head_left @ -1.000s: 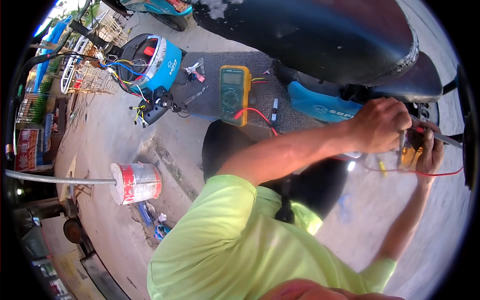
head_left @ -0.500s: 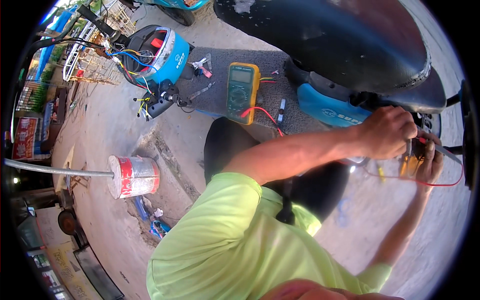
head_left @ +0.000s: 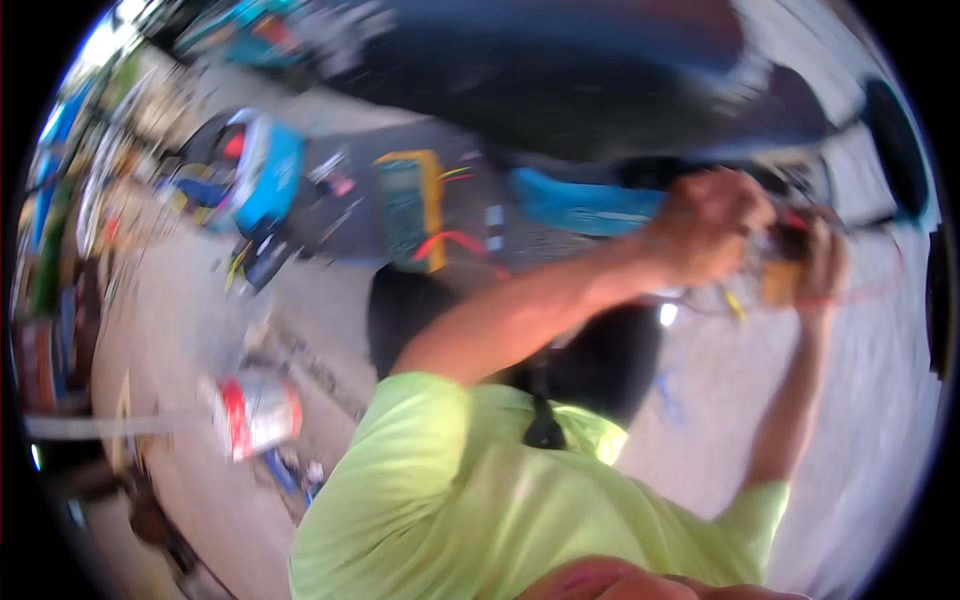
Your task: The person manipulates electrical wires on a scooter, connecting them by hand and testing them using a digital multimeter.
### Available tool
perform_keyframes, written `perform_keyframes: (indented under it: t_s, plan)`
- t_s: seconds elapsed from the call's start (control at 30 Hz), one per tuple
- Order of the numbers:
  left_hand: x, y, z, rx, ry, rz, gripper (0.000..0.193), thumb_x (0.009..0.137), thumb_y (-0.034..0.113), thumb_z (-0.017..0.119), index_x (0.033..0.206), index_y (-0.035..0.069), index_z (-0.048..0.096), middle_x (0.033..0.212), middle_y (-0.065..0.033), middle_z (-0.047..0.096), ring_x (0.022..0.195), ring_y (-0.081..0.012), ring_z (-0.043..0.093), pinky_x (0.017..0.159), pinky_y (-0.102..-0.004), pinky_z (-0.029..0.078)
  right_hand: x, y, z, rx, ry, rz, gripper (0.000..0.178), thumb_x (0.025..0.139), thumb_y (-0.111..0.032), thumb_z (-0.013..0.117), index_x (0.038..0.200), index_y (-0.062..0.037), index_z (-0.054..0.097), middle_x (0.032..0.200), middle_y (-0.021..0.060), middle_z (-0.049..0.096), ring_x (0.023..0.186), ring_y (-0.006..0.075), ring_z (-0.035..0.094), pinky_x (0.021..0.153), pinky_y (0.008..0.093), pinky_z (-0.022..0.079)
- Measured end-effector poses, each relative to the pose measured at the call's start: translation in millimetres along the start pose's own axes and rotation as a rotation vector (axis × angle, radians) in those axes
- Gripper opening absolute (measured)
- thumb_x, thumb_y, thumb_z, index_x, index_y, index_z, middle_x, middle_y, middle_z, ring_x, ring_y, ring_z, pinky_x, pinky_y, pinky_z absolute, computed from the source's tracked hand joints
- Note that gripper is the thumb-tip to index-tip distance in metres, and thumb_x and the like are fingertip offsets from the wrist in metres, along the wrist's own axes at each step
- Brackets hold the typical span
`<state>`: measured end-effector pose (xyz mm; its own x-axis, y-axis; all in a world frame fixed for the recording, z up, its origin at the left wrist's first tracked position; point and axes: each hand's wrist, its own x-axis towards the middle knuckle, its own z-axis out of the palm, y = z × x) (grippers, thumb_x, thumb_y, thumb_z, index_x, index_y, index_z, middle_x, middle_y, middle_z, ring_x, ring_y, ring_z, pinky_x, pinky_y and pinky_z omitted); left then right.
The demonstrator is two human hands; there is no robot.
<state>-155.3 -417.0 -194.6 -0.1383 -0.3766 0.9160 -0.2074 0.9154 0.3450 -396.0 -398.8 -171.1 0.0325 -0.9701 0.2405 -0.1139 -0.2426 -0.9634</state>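
Note:
My left hand [head_left: 712, 225] is closed, knuckles up, beside the rear of a scooter with a blue side panel [head_left: 590, 203]. What sits in its fingers is hidden. My right hand [head_left: 823, 262] is close by, its fingers closed around a small dark and orange-yellow part [head_left: 782, 280], too blurred to name. Something red shows between the two hands, and a thin red wire [head_left: 880, 290] loops past the right hand. On the scooter's grey footboard [head_left: 340, 215] lies a yellow-edged multimeter [head_left: 405, 210] with a red test lead [head_left: 455, 240].
The black seat [head_left: 560, 80] overhangs the far side. Front-left stands a blue scooter housing [head_left: 272, 170] with exposed wiring. A red-and-white bucket [head_left: 255, 412] is on the ground at left, with a blue item [head_left: 282, 470] beside it. A yellow object [head_left: 735, 305] lies below my hands.
The whole view has swung and blurred, with the scooter and hands shifting left and the bucket moving lower. Both hands keep close together with their fingers closed.

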Motion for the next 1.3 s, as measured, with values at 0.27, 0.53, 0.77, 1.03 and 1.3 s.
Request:
perform_keyframes:
  t_s: [0.27, 0.53, 0.77, 1.03, 1.3]
  plan:
    - [12, 3, -11, 0.002, -0.123, -0.021, 0.017, 0.09, -0.002, 0.069, 0.106, -0.002, 0.062, 0.106, -0.0202, 0.071, 0.095, -0.0366, 0.072, 0.084, -0.0413, 0.06, 12, -22, 24, -0.204, -0.004, -0.203, 0.03, 0.11, -0.024, 0.055, 0.111, 0.0027, 0.067, 0.095, 0.008, 0.074, 0.092, 0.0142, 0.069, 0.085, 0.0309, 0.056]
    - [13, 9, -11, -0.019, -0.181, -0.047, 0.019, 0.088, -0.003, 0.07, 0.106, -0.003, 0.062, 0.104, -0.0215, 0.069, 0.095, -0.0377, 0.07, 0.084, -0.0434, 0.059, 7, -24, 22, -0.294, 0.049, -0.207, 0.034, 0.108, -0.03, 0.058, 0.111, 0.0008, 0.07, 0.089, 0.01, 0.076, 0.083, 0.0169, 0.072, 0.076, 0.0335, 0.057]
    - [14, 12, -14, 0.042, -0.237, -0.027, 0.017, 0.091, -0.003, 0.067, 0.107, -0.003, 0.062, 0.111, -0.0231, 0.069, 0.099, -0.0384, 0.071, 0.085, -0.0437, 0.059, 6, -32, 21, -0.408, 0.002, -0.172, 0.033, 0.11, -0.028, 0.055, 0.11, 0.0021, 0.068, 0.091, 0.0064, 0.073, 0.087, 0.0127, 0.068, 0.08, 0.0303, 0.055]
    - [15, 17, -11, 0.178, -0.346, 0.092, 0.019, 0.095, -0.005, 0.063, 0.113, -0.003, 0.059, 0.117, -0.0225, 0.068, 0.106, -0.0364, 0.068, 0.091, -0.0441, 0.058, 6, -39, 18, -0.362, 0.036, -0.197, 0.036, 0.108, -0.031, 0.059, 0.106, 0.0034, 0.071, 0.088, 0.0094, 0.074, 0.081, 0.0135, 0.068, 0.074, 0.0326, 0.055]
    - [10, 23, -9, 0.234, -0.357, 0.132, 0.028, 0.092, -0.009, 0.065, 0.117, 0.001, 0.063, 0.121, -0.0219, 0.064, 0.107, -0.0379, 0.066, 0.09, -0.0441, 0.057, 8, -36, 15, -0.284, 0.034, -0.161, 0.042, 0.105, -0.039, 0.061, 0.098, 0.0011, 0.072, 0.084, 0.0122, 0.075, 0.081, 0.0218, 0.074, 0.074, 0.0367, 0.056]
